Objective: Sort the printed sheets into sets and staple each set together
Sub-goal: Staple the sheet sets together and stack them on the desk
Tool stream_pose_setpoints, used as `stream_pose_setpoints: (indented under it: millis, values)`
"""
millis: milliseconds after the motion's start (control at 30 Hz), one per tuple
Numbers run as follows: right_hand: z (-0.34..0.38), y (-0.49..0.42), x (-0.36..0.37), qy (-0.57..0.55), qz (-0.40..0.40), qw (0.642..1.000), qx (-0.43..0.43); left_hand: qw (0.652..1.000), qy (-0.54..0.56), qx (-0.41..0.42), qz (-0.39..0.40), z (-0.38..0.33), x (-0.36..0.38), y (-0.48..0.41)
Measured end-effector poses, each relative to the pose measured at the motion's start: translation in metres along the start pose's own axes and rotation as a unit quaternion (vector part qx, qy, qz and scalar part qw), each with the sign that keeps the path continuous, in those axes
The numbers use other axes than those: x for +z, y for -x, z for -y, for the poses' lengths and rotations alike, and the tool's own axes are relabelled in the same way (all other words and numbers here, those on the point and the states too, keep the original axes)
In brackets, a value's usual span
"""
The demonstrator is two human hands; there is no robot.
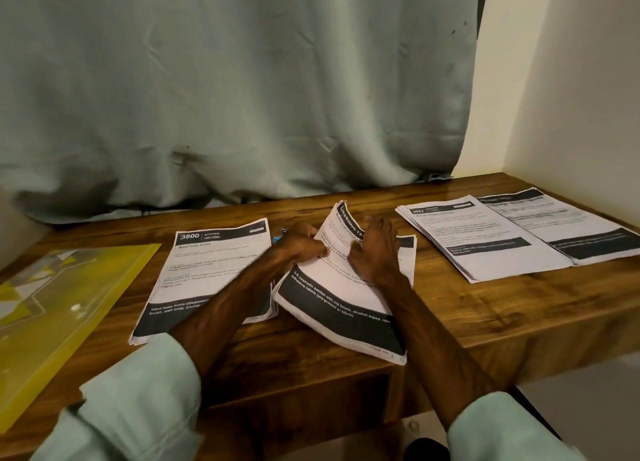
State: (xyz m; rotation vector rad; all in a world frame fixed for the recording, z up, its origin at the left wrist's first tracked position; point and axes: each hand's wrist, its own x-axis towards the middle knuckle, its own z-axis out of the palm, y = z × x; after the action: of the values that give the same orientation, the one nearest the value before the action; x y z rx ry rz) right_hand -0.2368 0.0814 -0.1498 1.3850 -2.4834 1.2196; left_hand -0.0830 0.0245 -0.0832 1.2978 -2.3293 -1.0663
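My left hand [301, 244] pinches the sheets [332, 301]; my right hand [375, 249], fingers flat, should gently push the edges even.

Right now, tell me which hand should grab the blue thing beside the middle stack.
Left, probably. The left hand grips the stack right next to the blue thing; the right hand lies farther off, by the curled sheet.
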Motion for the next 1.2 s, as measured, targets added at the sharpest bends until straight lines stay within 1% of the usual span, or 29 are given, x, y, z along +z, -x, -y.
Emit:
stream_pose_setpoints:
  millis: [100,167,200,233,300,333,367,400,433,467,500,533,600,700,767,833,933,1100,1200]
  values:
    - [0.001,0.0,-0.011,-0.089,-0.113,0.989,0.016,0.996,0.069,0.031,-0.046,0.008,-0.003,0.007]
    - [0.004,-0.002,-0.021,-0.117,-0.195,0.974,0.019,0.986,0.119,0.055,-0.099,0.014,-0.009,0.015]
    - [0.005,-0.005,-0.025,-0.122,-0.214,0.969,0.026,0.978,0.15,0.068,-0.127,0.018,-0.013,0.019]
    - [0.009,-0.004,-0.031,-0.132,-0.213,0.967,0.039,0.968,0.184,0.081,-0.149,0.021,-0.018,0.024]
    - [0.015,-0.001,-0.045,-0.197,-0.154,0.963,0.098,0.946,0.251,0.104,-0.176,0.027,-0.027,0.033]
    - [0.019,0.004,-0.055,-0.258,-0.103,0.951,0.138,0.936,0.278,0.114,-0.184,0.03,-0.033,0.035]
    - [0.022,0.01,-0.064,-0.338,-0.036,0.923,0.179,0.927,0.299,0.123,-0.19,0.032,-0.036,0.037]
    - [0.026,0.016,-0.073,-0.424,0.043,0.883,0.198,0.918,0.316,0.134,-0.199,0.034,-0.039,0.038]
    - [0.026,0.021,-0.079,-0.486,0.111,0.845,0.191,0.911,0.325,0.144,-0.208,0.034,-0.041,0.039]
    - [0.025,0.023,-0.081,-0.512,0.146,0.83,0.165,0.905,0.331,0.152,-0.218,0.033,-0.041,0.039]
    - [0.025,0.025,-0.083,-0.516,0.155,0.832,0.135,0.902,0.333,0.158,-0.225,0.032,-0.04,0.04]
    - [0.025,0.025,-0.084,-0.513,0.142,0.839,0.115,0.899,0.335,0.163,-0.231,0.03,-0.038,0.041]
    - [0.03,0.024,-0.089,-0.497,0.09,0.858,0.092,0.891,0.345,0.172,-0.239,0.022,-0.033,0.044]
    - [0.033,0.019,-0.098,-0.442,0.004,0.895,0.052,0.881,0.356,0.196,-0.242,0.008,-0.026,0.048]
    - [0.029,0.016,-0.104,-0.418,-0.053,0.907,0.014,0.877,0.354,0.218,-0.242,-0.007,-0.022,0.051]
    - [0.028,0.016,-0.113,-0.412,-0.094,0.906,-0.013,0.873,0.351,0.234,-0.245,-0.02,-0.019,0.051]
    - [0.019,0.023,-0.121,-0.401,-0.138,0.906,-0.017,0.875,0.34,0.245,-0.242,-0.027,-0.01,0.051]
    - [-0.003,0.042,-0.105,-0.403,-0.148,0.903,0.032,0.888,0.331,0.234,-0.215,-0.02,0.023,0.057]
    - [0.0,0.046,-0.101,-0.414,-0.157,0.895,0.042,0.884,0.356,0.223,-0.204,-0.024,0.03,0.063]
